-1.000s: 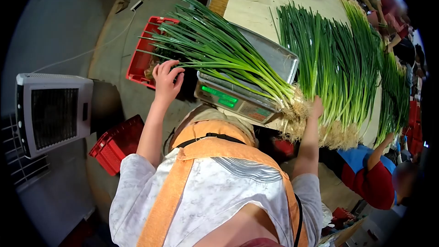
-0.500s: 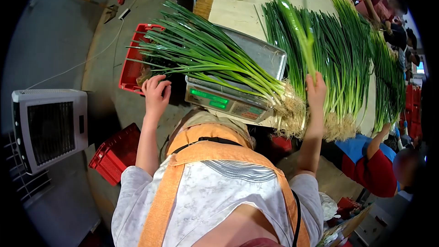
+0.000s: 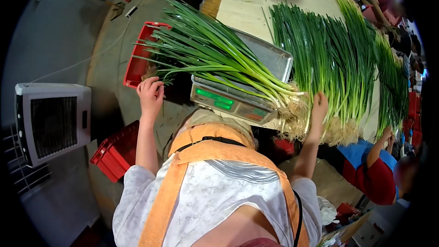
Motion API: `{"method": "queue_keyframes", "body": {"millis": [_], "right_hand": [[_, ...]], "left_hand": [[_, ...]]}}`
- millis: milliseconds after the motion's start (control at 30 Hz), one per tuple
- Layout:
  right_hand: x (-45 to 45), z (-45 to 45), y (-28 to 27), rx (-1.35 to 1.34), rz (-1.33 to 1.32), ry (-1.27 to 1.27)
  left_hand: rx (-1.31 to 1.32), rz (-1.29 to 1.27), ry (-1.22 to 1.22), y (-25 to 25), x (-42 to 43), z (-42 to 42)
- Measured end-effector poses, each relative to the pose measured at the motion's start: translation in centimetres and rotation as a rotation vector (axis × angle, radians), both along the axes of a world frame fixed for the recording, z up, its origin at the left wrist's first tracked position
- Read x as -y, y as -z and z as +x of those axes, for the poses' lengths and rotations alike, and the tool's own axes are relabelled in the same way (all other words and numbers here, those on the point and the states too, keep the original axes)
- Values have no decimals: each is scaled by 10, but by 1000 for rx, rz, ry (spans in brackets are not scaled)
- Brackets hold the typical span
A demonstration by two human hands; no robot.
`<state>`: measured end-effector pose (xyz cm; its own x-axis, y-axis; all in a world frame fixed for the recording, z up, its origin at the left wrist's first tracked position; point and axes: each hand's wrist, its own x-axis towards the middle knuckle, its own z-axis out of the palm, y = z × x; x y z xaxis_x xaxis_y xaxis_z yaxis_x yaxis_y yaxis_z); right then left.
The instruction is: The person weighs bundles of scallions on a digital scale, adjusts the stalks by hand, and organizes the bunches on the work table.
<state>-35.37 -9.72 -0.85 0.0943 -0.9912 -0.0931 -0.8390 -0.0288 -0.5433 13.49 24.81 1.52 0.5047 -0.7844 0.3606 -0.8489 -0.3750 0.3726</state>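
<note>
A bundle of green onions [image 3: 228, 59] lies slantwise across the metal pan of a digital scale [image 3: 270, 57], its roots hanging over the right edge. Green digits glow on the scale's display [image 3: 214, 98]. My left hand [image 3: 151, 95] hovers at the left near the leaf tips and a red crate, fingers loosely bent and apart, holding nothing. On the right, my right hand [image 3: 319, 106] is beside the bundle's roots, in front of a row of green onions [image 3: 327, 59] on the table. Its fingers are slightly bent and appear to hold nothing.
A red crate [image 3: 137, 64] with greens stands left of the scale, and another red crate [image 3: 116, 151] sits on the floor. A heater-like appliance [image 3: 54, 123] stands at far left. A co-worker in a red sleeve [image 3: 377, 180] works at the right beside more onions [image 3: 394, 93].
The single green onion that my right hand held upright now lies with the bundle on the scale. My right hand has let go and moved down slightly. My left hand stays nearly in place.
</note>
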Motion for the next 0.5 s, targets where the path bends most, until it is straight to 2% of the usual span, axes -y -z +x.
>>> {"method": "queue_keyframes", "body": {"millis": [33,100,167,300,400,500], "right_hand": [[5,-23,31,-451,-50,-113],[-13,-46,72,-603,-238,-198],[-15,-39,86,-213,-214,67],[-18,-20,65,-31,-9,221],[-27,10,30,200,-117,619],[-15,-36,60,-569,-141,99]], "left_hand": [[3,-1,-3,0,-2,4],[38,-17,14,-2,2,10],[33,-47,38,-4,12,11],[32,-60,113,-7,30,3],[33,-60,144,-8,36,1],[26,-58,134,-6,32,0]]}}
